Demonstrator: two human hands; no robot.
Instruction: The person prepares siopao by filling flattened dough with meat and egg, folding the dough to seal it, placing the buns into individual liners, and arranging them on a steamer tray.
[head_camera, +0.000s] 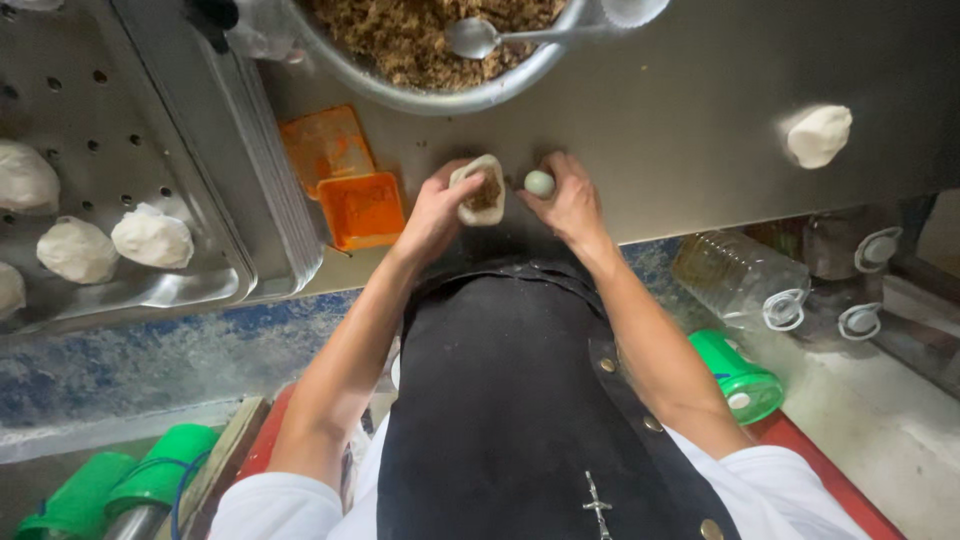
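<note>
My left hand (437, 210) cups a round of white dough (480, 190) with brown filling in its hollow, held over the steel table (680, 130). My right hand (572, 205) sits just to the right of it, fingers closed around a small pale green ball (539, 183). The two hands are nearly touching. A large metal bowl (440, 95) of brown minced filling stands at the far edge, with a metal spoon (478, 38) lying in it.
A perforated steel tray (130, 110) at the left holds several filled white buns (150, 236). Two orange plastic lids (345, 180) lie beside it. A loose dough lump (819, 135) rests at the right. Clear bottles (740, 275) and green containers (740, 375) sit below the table.
</note>
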